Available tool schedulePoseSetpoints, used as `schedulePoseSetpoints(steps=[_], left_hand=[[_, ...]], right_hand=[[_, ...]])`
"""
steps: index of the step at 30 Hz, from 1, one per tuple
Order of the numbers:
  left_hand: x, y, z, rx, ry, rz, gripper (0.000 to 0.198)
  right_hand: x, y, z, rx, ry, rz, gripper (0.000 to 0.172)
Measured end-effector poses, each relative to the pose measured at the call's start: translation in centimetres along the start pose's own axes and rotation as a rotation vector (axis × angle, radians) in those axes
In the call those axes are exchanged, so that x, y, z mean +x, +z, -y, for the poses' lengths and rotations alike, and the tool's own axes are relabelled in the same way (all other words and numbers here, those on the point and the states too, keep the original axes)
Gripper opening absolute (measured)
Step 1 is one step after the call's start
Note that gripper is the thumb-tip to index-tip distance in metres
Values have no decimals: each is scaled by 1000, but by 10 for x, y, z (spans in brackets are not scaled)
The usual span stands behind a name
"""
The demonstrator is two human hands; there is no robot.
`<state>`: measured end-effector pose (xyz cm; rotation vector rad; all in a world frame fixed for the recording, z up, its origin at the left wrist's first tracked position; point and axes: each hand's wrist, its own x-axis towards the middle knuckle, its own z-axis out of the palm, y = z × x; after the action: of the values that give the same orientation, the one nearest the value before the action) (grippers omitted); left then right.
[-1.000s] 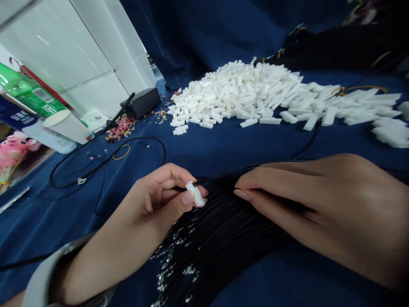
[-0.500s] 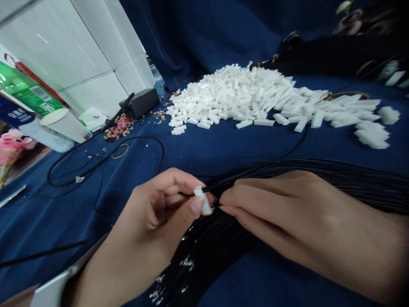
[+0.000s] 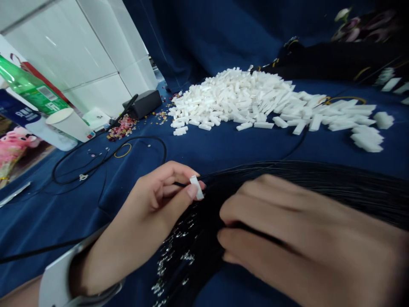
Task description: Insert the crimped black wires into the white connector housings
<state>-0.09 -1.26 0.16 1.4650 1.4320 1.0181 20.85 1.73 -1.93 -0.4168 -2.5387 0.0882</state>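
Note:
My left hand (image 3: pixel 156 200) pinches a small white plastic connector housing (image 3: pixel 197 187) between thumb and fingertips, its toothed side up. A dark wire runs behind it through the curled fingers. My right hand (image 3: pixel 271 230) is over the bundle of thin black wires (image 3: pixel 211 230), lower and to the right of the housing, apart from it. Its fingers are bent and smeared by motion, so whether they grip a wire cannot be made out. Shiny metal terminals (image 3: pixel 187 257) tip the wires below my left hand.
A large heap of white connector housings (image 3: pixel 236 100) lies behind the hands on blue cloth. At left are a paper cup (image 3: pixel 68 123), a green bottle (image 3: pixel 38 89), a black box (image 3: pixel 143 104), a looped black cable (image 3: pixel 164 147) and pink and yellow bits (image 3: pixel 123 127).
My right hand has come away from the housing, moving down over the wire bundle, and its fingers have parted somewhat. My left hand still pinches the housing, slightly further left and higher.

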Motion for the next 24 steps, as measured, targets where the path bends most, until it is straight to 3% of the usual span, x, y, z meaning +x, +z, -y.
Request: schedulePoseSetpoints(steps=[3,6,12,19,24], left_hand=[[0,-5,4,28,14,35,3],[-1,-9,8,6,14,54,3],[0,-13,13,-67,-59,43,2],[2,-16,13,-124,-97,-48,1],[2,-15,9,-127,-113,-82,3]], right_hand=[[-6,8,0,84,-23,50,16],[-8,9,-3,149,79,68,15],[-4,-1,-17,52,199,-69,17],[-12,-8,-46,-165,91,-106,4],[-13,-7,-51,-135,125,-127,10]])
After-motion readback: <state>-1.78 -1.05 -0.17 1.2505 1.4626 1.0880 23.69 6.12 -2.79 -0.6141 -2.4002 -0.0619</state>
